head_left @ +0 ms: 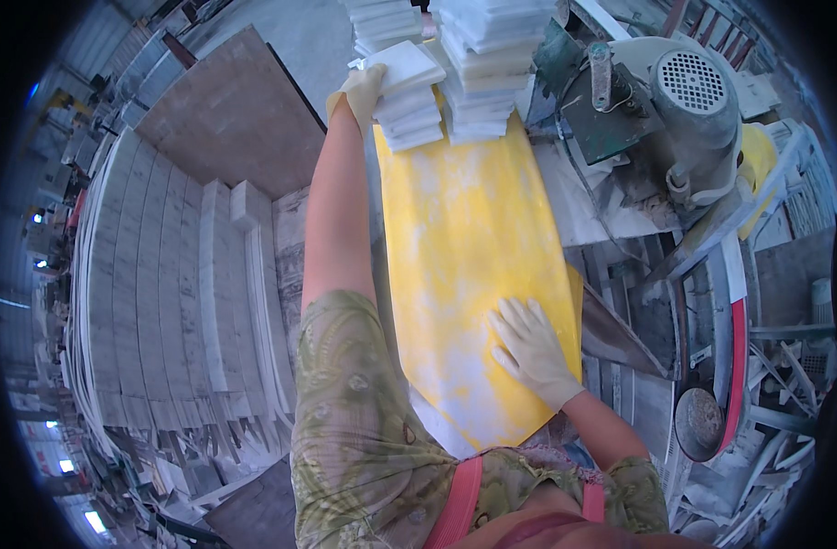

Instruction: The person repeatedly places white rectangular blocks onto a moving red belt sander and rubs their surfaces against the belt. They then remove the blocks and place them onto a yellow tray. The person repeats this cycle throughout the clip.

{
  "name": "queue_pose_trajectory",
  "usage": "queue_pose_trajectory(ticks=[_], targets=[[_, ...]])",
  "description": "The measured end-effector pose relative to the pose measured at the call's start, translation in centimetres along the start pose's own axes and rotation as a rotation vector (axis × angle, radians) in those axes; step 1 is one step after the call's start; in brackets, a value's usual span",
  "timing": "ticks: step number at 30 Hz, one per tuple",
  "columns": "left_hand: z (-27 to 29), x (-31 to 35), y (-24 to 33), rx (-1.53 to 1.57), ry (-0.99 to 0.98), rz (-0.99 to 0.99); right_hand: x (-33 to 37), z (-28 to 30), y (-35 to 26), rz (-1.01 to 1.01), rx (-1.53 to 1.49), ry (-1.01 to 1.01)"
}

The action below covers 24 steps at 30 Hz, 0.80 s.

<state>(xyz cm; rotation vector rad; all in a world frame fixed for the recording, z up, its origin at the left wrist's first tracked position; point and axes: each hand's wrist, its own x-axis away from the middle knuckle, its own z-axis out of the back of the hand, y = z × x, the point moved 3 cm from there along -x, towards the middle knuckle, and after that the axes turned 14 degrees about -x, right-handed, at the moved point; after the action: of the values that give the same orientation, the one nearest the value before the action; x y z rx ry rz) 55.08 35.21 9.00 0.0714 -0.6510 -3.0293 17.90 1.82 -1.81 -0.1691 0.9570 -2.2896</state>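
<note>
In a pale glove, my left hand [362, 90] reaches far forward with its fingers closed around the left edge of a white stone tile [407, 66]. That tile lies slightly askew on top of a short stack of white tiles [409, 121]. Beneath my right hand [533, 352], also gloved, is a yellow sheet [469, 238] dusted with white powder. The right fingers are stretched out and rest flat on the sheet near its right side. A taller stack of white tiles [484, 73] stands on the sheet's far end, right of the first stack.
Long grey-white stone strips [153, 284] are stacked at the left, before a large brown board [222, 110]. A dusty motor [693, 91] with a vented cover stands at the far right. Nearer on the right are a red-edged band [737, 366] and a metal frame [679, 311].
</note>
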Motion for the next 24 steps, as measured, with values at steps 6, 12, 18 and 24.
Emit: queue_pose_trajectory(ticks=[6,12,18,24], targets=[[-1.3,-1.8,-2.0,0.386,0.007,0.124,0.0,0.0,-0.3,0.000,0.012,0.002],[0.3,-1.6,-0.6,0.309,0.063,0.239,0.3,-0.2,-0.1,-0.011,-0.011,0.009],[0.1,2.4,5.1,0.068,0.276,0.134,0.6,-0.5,0.1,-0.010,0.004,0.013],[1.2,3.7,7.7,-0.028,0.293,0.435,0.4,-0.6,0.5,0.000,0.025,0.014]])
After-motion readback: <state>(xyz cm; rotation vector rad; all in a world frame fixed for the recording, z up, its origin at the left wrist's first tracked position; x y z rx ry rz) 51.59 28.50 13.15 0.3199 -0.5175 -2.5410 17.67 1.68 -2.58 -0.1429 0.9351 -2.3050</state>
